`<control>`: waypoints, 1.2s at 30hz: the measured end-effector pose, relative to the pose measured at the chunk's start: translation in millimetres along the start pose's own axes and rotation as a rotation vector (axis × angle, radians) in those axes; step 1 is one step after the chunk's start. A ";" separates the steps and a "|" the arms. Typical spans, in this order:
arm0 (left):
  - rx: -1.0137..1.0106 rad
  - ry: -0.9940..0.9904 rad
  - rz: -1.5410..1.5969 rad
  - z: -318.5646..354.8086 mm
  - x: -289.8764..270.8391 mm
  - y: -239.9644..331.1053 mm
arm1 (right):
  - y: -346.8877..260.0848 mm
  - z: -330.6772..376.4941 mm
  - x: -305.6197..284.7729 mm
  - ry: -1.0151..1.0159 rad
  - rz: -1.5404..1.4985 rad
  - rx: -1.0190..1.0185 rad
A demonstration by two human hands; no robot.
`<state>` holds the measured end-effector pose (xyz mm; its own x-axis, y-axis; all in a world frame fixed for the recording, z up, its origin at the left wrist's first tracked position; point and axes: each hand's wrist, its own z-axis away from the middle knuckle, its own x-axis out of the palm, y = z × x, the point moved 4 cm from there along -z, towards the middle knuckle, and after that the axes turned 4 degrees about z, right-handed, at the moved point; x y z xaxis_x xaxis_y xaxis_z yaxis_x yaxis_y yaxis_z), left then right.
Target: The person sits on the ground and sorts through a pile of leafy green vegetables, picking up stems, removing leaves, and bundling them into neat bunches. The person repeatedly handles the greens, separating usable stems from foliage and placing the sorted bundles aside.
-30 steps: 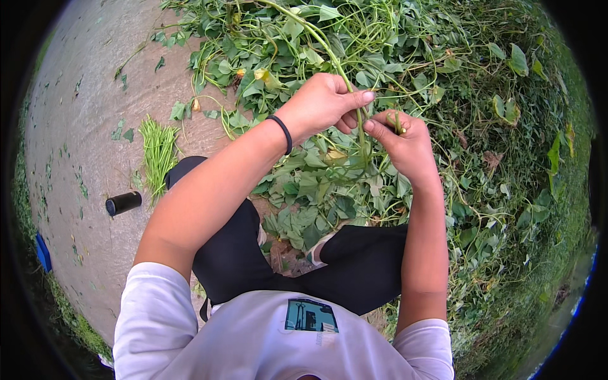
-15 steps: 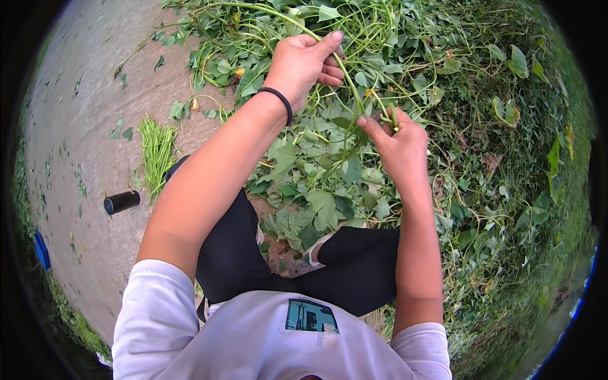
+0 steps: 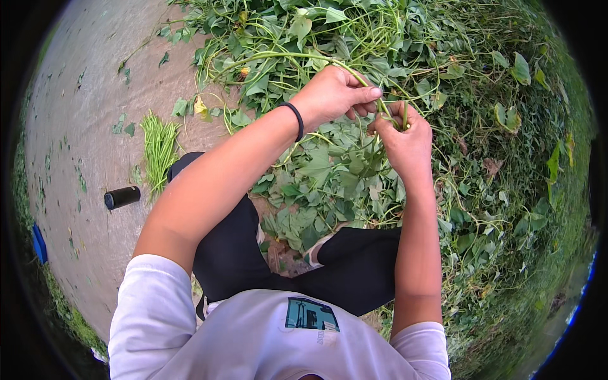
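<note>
The shirt [image 3: 259, 345] is cut off by the lower edge; beyond it, the trousers [image 3: 231, 253] partly hide the shoes. The right hand [image 3: 405, 136] has thumb and forefinger closed around the vine's lower part, their exact contact hard to make out; short stems [image 3: 406, 117] poke up from its curled fingers. Just beside it, the left hand [image 3: 339, 95] pinches the vine [image 3: 278, 56] between thumb and forefinger, the other fingers curling below, partly hidden. The vine's long axis arches from upper left, over the left hand, down rightward to the right fingertips. Its far end blurs into the leaf heap [image 3: 304, 28]. Left lie a stem bundle [image 3: 159, 145] and a black cylinder [image 3: 122, 197].
</note>
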<state>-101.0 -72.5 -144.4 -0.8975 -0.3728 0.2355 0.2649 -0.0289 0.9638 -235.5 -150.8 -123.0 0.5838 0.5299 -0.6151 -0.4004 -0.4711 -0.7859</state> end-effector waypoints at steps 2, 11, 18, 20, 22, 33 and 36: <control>-0.041 0.031 -0.120 -3.4 -2.6 1.0 | 4.4 -1.3 -4.5 -0.075 -0.009 0.051; -0.169 -0.165 -0.063 5.7 0.5 7.4 | 66.3 -44.3 -65.3 0.171 0.546 -0.046; -0.007 -0.127 0.363 -0.1 -29.4 20.6 | 6.2 7.7 -3.1 -0.480 -0.781 0.221; -0.030 -0.099 0.344 -0.2 -27.1 20.1 | 3.5 5.6 -1.0 -0.429 -0.743 0.189; -0.074 -0.077 0.230 4.2 -17.1 16.0 | 4.9 1.5 0.2 -0.401 -0.714 0.180; -0.312 -0.199 -0.315 18.2 4.6 3.4 | 27.1 -26.2 -41.1 0.084 0.551 -0.112; -0.212 -0.362 -0.586 23.0 20.0 -4.7 | 47.2 -31.8 -56.1 0.106 0.138 -0.119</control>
<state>-128.3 -58.5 -141.3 -0.9638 0.0889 -0.2512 -0.2665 -0.3228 0.9082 -264.7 -225.1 -123.6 0.6025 0.3805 -0.7016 -0.3995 -0.6173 -0.6777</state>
